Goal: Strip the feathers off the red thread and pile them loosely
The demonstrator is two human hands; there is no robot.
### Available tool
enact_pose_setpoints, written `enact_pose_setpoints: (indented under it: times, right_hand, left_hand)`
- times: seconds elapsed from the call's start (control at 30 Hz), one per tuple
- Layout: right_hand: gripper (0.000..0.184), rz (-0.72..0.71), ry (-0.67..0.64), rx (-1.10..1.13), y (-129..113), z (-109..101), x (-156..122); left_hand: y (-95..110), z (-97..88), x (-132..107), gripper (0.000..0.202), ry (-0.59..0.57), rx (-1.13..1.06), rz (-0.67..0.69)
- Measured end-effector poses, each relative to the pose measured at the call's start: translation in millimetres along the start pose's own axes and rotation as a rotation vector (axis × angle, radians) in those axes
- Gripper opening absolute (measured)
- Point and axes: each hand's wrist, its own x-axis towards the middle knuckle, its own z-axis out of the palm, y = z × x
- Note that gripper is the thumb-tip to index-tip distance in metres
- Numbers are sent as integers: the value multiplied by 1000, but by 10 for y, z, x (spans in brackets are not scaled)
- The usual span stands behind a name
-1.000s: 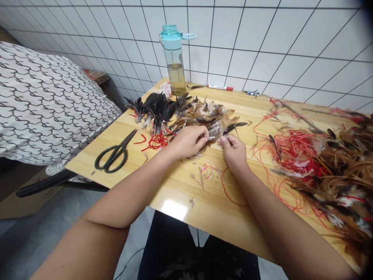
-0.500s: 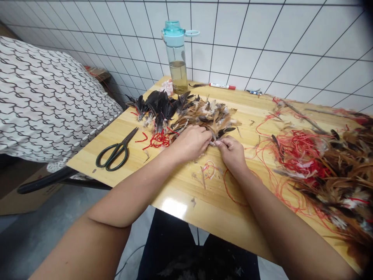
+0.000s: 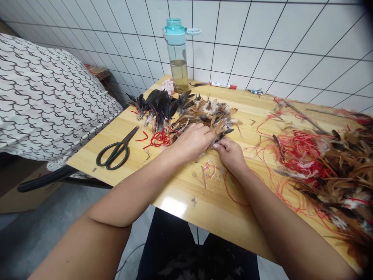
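Right hand (image 3: 232,154) has closed in on left hand (image 3: 194,140). Right pinches at brown feathers (image 3: 207,113), my twelve o'clock; left's curled, grip hidden, can't tell. I'd keep ends even.

My left arm (image 3: 128,194) reaches from the near left side toward the middle, and it is bent at the elbow. My right arm (image 3: 279,210) comes from the near right corner and goes slantwise to the far left. My left hand (image 3: 195,142) shows its back upward, with the fingers curled down. Just beside it, on the right, is my right hand (image 3: 231,153), its thumb (image 3: 218,147) pointing toward the left one.
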Motion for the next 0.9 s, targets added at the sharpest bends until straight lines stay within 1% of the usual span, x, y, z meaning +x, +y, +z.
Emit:
enact_pose_setpoints:
  times: [0.2,0.27,0.33,0.43,0.47,0.53,0.6,0.67,0.73,0.8,0.83,0.9]
  right_hand:
    - [18,20,-19,3,-16,-6,2]
    - [18,17,-10,49,-14,-12,7]
    - [18,25,8,108,-6,-21,15]
    - [18,72,63,218,10,-36,24]
    - [19,97,82,257,13,-41,26]
    - [22,146,112,323,14,-52,27]
    - [23,177,126,363,6,-62,27]
    - [23,186,131,376,-4,-68,25]
    - [22,190,135,370,-10,-70,23]
    - [22,193,137,359,-8,-70,21]
    - [22,191,137,355,-5,-69,20]
    - [23,184,135,348,2,-67,20]
  left_hand:
    - [44,-3,23,26,-13,-49,-1]
    - [39,-25,23,25,15,-98,-22]
    - [-2,-69,13,23,113,-139,-72]
    - [-145,-166,-23,22,313,-138,-223]
    - [-207,-199,-38,21,360,-128,-284]
    - [-328,-252,-67,18,388,-113,-387]
    - [-423,-287,-89,15,333,-122,-444]
    - [-484,-309,-107,13,207,-170,-456]
    - [-530,-327,-129,12,39,-234,-423]
    - [-585,-342,-166,13,-105,-290,-377]
    - [-618,-346,-189,14,-153,-307,-364]
    - [-686,-338,-234,16,-206,-315,-362]
